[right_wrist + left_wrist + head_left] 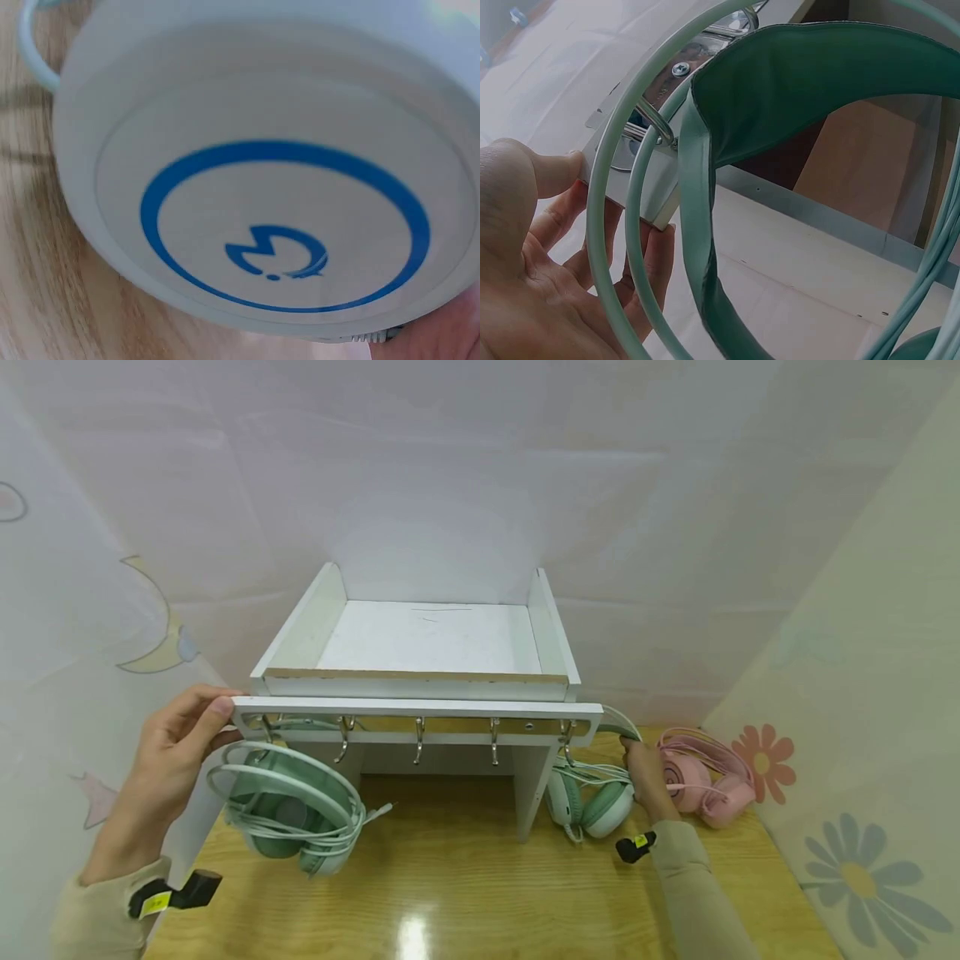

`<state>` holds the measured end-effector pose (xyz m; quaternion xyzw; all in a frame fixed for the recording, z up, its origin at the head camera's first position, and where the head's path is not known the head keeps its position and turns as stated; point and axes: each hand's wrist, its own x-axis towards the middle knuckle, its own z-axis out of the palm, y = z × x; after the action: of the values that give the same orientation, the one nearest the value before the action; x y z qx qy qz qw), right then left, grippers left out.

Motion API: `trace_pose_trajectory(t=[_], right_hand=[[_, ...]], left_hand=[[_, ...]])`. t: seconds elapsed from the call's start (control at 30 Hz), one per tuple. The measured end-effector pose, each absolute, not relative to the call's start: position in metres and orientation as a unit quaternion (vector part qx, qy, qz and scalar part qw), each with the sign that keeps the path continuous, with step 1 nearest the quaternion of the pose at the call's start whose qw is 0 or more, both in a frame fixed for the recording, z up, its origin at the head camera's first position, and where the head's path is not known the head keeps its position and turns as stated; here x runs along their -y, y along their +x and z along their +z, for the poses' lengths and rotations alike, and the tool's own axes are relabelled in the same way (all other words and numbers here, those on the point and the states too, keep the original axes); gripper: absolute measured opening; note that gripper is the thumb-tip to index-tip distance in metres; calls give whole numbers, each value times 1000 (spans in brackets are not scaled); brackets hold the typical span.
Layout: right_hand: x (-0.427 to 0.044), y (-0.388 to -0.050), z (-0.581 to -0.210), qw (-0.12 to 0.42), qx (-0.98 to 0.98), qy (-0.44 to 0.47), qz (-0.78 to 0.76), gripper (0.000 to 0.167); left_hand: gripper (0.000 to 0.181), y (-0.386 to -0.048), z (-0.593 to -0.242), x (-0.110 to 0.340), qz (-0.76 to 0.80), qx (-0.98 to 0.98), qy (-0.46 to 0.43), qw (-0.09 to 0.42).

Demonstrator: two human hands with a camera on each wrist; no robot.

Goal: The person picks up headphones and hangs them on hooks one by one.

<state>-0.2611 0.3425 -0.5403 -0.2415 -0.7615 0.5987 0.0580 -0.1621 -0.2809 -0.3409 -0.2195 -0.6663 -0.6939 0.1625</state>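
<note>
My left hand holds the left end of a white hook rail, thumb in front and fingers behind. Pale green headphones, wrapped in their cable, hang from the leftmost hook beside that hand; their padded headband fills much of the left wrist view. At the right, my right hand grips the headband of a second pair, white and green headphones, by the rack's right leg. One white ear cup with a blue ring covers most of the right wrist view, hiding most of that hand.
Pink headphones lie just right of my right hand, near the patterned side curtain. The white rack has a raised tray on top and stands on a wooden table against a pale cloth. Several metal hooks stick out along the rail.
</note>
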Motion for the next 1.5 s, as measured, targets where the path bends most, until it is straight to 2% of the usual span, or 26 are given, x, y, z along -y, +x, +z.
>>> trace_pose_trajectory(t=[0.13,0.67,0.93,1.3,1.5], right_hand=[[-336,-255,-532,84,761,-247,594,32],[-323,-235,-500,106,749,-232,612,24],[-321,-222,-489,124,682,-200,692,35],[-321,-199,-470,147,652,-192,718,33],[-324,-187,-465,168,631,-148,743,35]], left_hand=[[22,-163,-341,281,-692,669,-219,161],[22,-163,-343,281,-697,659,-227,168],[22,-163,-343,281,-702,654,-224,169],[21,-162,-343,280,-698,662,-215,172],[22,-162,-343,279,-702,658,-211,173]])
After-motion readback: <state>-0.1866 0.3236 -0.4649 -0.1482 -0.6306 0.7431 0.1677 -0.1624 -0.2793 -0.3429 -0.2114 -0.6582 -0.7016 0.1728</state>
